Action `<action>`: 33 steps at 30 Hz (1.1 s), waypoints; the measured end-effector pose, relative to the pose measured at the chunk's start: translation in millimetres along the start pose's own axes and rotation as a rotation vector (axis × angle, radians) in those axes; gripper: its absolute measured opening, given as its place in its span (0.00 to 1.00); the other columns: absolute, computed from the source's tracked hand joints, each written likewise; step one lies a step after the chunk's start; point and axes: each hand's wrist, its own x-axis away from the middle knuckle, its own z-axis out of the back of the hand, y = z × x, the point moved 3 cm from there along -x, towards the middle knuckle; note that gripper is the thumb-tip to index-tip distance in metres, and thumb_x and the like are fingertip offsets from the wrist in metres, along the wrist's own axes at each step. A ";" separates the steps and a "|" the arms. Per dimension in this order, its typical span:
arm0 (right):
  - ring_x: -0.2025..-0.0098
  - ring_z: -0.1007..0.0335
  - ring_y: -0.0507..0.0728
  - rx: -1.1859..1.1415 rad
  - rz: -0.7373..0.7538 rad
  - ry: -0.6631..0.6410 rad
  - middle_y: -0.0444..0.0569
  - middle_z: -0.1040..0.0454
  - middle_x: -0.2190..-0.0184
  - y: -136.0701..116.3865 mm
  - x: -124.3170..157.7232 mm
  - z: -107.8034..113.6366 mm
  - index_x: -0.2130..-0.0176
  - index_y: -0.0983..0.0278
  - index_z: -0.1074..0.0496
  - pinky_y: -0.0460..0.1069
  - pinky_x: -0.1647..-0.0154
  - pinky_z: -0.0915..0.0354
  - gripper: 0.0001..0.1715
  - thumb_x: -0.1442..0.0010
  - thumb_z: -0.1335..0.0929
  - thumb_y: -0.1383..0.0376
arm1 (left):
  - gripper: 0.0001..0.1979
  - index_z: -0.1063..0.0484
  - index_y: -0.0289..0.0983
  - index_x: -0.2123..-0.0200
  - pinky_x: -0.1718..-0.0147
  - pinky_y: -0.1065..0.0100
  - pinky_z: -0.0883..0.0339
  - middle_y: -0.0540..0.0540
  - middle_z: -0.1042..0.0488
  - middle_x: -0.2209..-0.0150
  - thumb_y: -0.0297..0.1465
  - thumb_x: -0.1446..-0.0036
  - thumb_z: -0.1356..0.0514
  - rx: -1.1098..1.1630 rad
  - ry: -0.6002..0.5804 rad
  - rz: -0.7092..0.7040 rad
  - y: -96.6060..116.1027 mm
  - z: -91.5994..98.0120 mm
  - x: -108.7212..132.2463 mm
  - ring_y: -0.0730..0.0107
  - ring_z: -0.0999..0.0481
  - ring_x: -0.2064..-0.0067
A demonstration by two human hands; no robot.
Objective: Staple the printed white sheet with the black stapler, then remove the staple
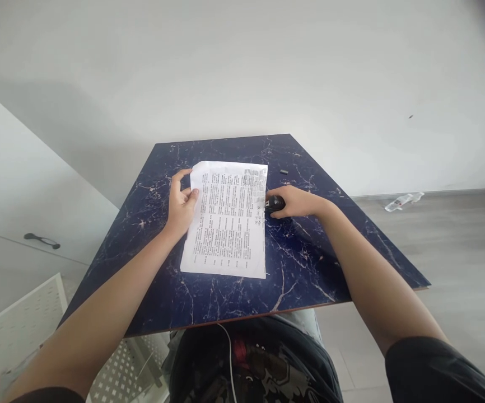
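A printed sheet of paper [225, 224] lies over the dark blue marbled table [301, 268], its text turned sideways. My left hand [182, 204] grips the sheet's upper left edge between thumb and fingers. At the sheet's right edge, my right hand [288, 201] is wrapped round a black stapler-like object [275, 204]; its front end meets the paper's edge, and part of it is hidden by the hand. Beyond that hand, a small dark piece [284, 172] rests on the table.
A white wall [267, 67] stands behind the table. White perforated furniture [24, 319] is at the lower left, beside a cabinet with a dark handle [41, 241]. Clear plastic [404, 201] lies on the floor at right. A white cable [229, 358] hangs over my lap.
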 end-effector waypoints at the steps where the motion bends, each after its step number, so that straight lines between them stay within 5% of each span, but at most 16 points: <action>1: 0.57 0.24 0.63 0.002 -0.001 0.004 0.50 0.20 0.56 -0.8 0.5 0.9 0.52 0.61 0.22 0.58 0.55 0.32 0.23 0.49 0.27 0.60 | 0.27 0.38 0.46 0.38 0.68 0.67 0.18 0.45 0.19 0.54 0.24 0.38 0.37 -0.009 -0.002 -0.004 0.7 -0.3 0.0 0.62 0.15 0.60; 7: 0.60 0.25 0.62 0.002 -0.023 0.016 0.51 0.20 0.59 0.1 3.0 4.6 0.54 0.61 0.23 0.58 0.58 0.33 0.21 0.48 0.27 0.60 | 0.24 0.39 0.44 0.38 0.68 0.66 0.18 0.43 0.19 0.53 0.27 0.35 0.38 -0.085 -0.010 -0.029 6.9 -2.6 0.5 0.61 0.15 0.59; 15: 0.54 0.24 0.65 -0.044 0.001 -0.005 0.50 0.20 0.53 -0.6 -1.8 -0.7 0.53 0.59 0.22 0.61 0.50 0.32 0.21 0.48 0.27 0.59 | 0.23 0.40 0.45 0.37 0.70 0.69 0.20 0.41 0.21 0.49 0.34 0.33 0.39 -0.216 -0.045 -0.118 11.1 -4.2 0.0 0.60 0.15 0.58; 23: 0.59 0.25 0.64 -0.025 -0.064 -0.022 0.51 0.20 0.57 3.3 0.3 1.1 0.56 0.59 0.24 0.60 0.56 0.33 0.21 0.47 0.26 0.53 | 0.23 0.39 0.46 0.37 0.71 0.72 0.23 0.43 0.23 0.46 0.30 0.33 0.40 -0.265 -0.069 -0.149 9.0 -1.5 -1.4 0.65 0.16 0.59; 33: 0.60 0.25 0.63 -0.057 -0.102 -0.103 0.51 0.21 0.59 -1.3 1.9 1.2 0.56 0.59 0.23 0.61 0.56 0.33 0.22 0.46 0.27 0.49 | 0.24 0.34 0.46 0.40 0.72 0.67 0.23 0.43 0.20 0.48 0.28 0.38 0.36 -0.209 0.010 -0.052 11.4 -0.4 -1.3 0.60 0.17 0.61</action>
